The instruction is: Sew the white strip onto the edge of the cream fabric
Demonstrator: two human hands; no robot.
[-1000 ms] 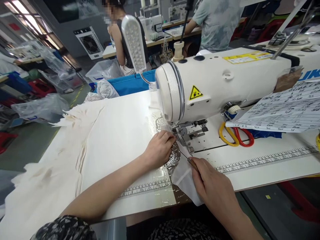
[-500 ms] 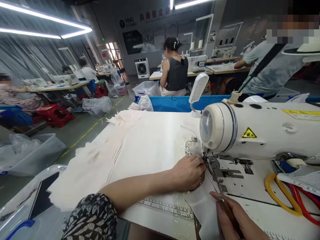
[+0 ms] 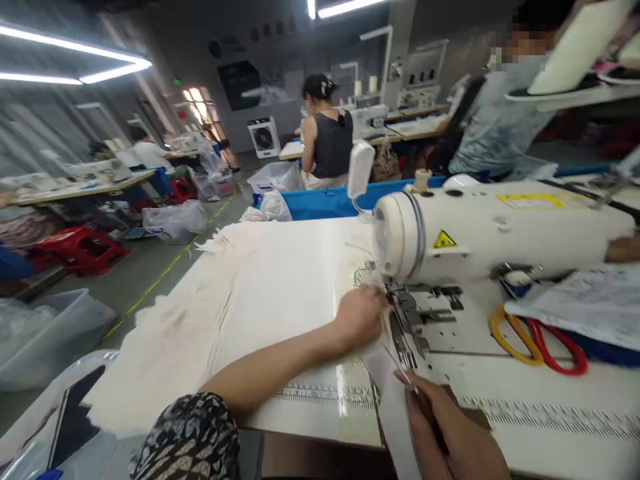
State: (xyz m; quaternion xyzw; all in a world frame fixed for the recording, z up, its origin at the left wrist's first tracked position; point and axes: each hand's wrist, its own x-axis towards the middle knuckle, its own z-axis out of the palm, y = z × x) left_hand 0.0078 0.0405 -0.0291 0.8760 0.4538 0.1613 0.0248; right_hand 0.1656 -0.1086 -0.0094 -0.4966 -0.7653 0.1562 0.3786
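Observation:
My left hand [image 3: 361, 315] rests with curled fingers on a white fabric piece [image 3: 395, 393], right by the presser foot of the white sewing machine [image 3: 480, 230]. My right hand [image 3: 447, 437] is closed around a thin metal tool [image 3: 400, 363] whose tip points toward the needle area. The fabric strip runs from the needle plate down over the table's front edge. The picture is blurred by motion.
Cream fabric pieces [image 3: 185, 333] lie along the table's left side. Yellow and red scissors [image 3: 533, 337] and a printed paper sheet [image 3: 580, 303] sit to the right of the needle. A blue bin [image 3: 325, 200] stands behind the table. Other people work at tables farther back.
The camera has tilted up and swung, so the room shows and the hands sit lower in the picture. Both hands keep their places by the presser foot.

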